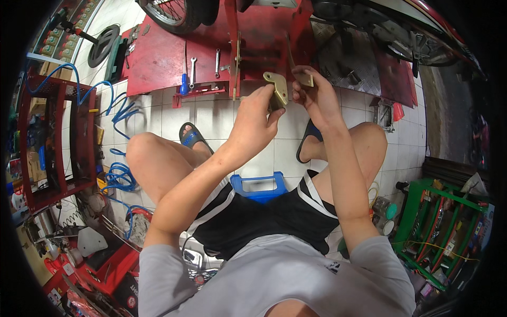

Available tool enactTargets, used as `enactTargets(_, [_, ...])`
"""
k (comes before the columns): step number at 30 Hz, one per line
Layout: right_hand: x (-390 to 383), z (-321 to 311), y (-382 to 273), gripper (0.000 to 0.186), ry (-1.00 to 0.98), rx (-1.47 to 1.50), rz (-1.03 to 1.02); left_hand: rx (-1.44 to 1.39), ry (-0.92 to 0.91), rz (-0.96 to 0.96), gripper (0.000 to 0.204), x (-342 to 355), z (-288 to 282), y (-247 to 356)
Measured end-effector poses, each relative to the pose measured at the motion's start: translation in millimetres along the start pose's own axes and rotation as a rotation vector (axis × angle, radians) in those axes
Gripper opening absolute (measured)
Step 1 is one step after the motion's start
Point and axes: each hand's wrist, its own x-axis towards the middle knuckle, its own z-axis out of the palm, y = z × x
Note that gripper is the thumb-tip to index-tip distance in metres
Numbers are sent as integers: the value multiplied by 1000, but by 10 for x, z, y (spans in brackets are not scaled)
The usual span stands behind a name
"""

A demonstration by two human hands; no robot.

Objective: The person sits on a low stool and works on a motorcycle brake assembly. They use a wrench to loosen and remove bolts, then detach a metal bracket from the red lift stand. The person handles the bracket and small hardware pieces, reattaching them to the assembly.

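My left hand is closed around a gold-coloured metal bracket with a rounded end and a hole in it. Across from it, my right hand pinches a flat brass-coloured metal plate. Whether that plate joins the narrow strip behind it, I cannot tell. Both hands are raised in front of a red metal frame on a red lift platform. On the platform, left of the hands, lie a blue-handled screwdriver and two wrenches, one nearer and one farther right.
A motorcycle wheel stands at the far left of the platform. Blue air hose coils on the tiled floor beside a red shelf cart. A blue plastic stool is under me. At right stand a green rack and another motorcycle.
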Motion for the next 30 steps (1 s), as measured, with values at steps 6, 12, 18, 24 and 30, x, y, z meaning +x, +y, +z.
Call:
enactTargets(6, [-4, 23, -6, 26, 48, -32, -2, 32, -26, 58, 25, 37, 95, 17])
enactTargets(12, [11, -10, 77, 23, 40, -50, -36, -118, -39, -52, 25, 63, 114, 86])
enactTargets(18, [-19, 22, 63, 24, 37, -29, -28, -391, -141, -371, 21, 86, 131, 0])
enactTargets(24, [-26, -5, 49, 23, 23, -48, -13, -978, -70, -632, 22, 33, 195, -49])
enactTargets(30, [-24, -99, 65, 26, -32, -189, -7, -1156, 33, -796, 25, -78, 143, -10])
